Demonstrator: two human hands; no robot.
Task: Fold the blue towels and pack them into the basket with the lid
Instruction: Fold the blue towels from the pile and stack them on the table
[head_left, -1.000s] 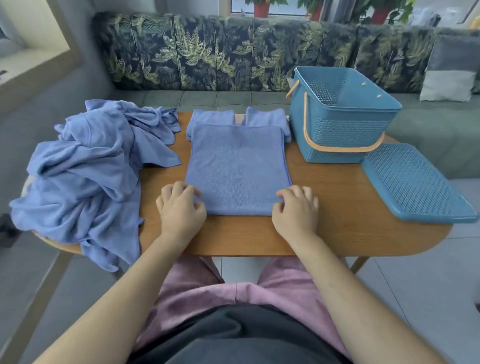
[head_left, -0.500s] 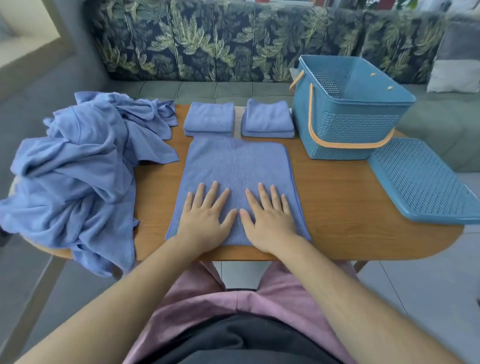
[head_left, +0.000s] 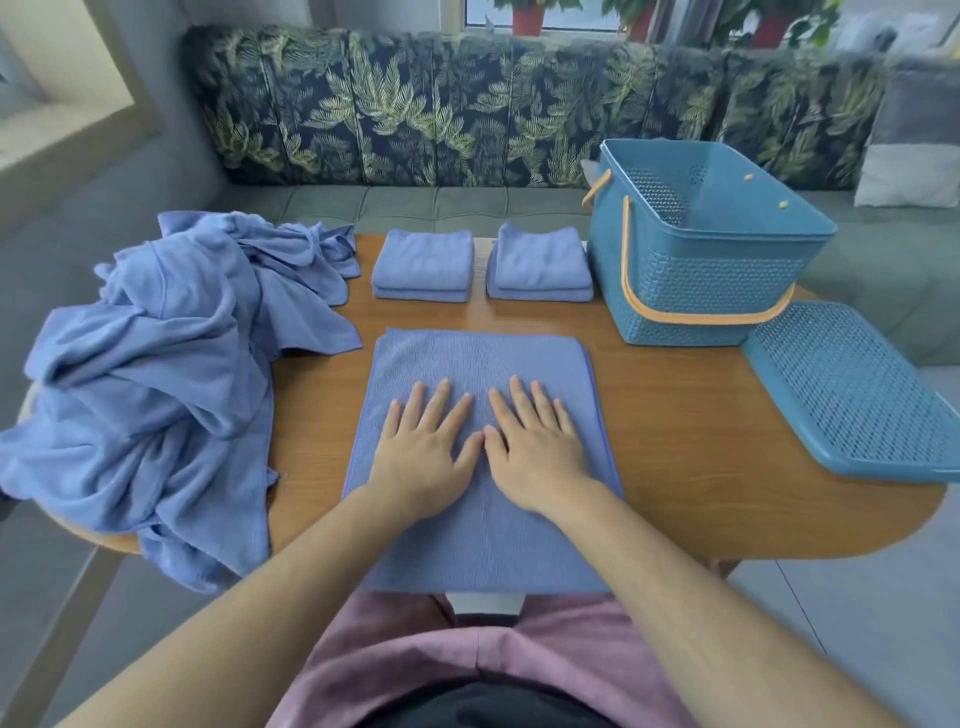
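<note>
My left hand (head_left: 421, 457) and right hand (head_left: 535, 452) lie flat, fingers straight, on the blue towel (head_left: 483, 358) mid-frame on the table (head_left: 675, 441). Looks soft, light, floppy, so I'd pinch two corners to fold it.

This is a home living room. Behind the oval wooden table (head_left: 675, 447) runs a sofa (head_left: 415, 109) with leaf-print back cushions and a green seat. A grey-and-white throw pillow (head_left: 917, 145) sits behind the table's right end, and 3 red plant pots (head_left: 529, 18) line a windowsill farther back.
</note>
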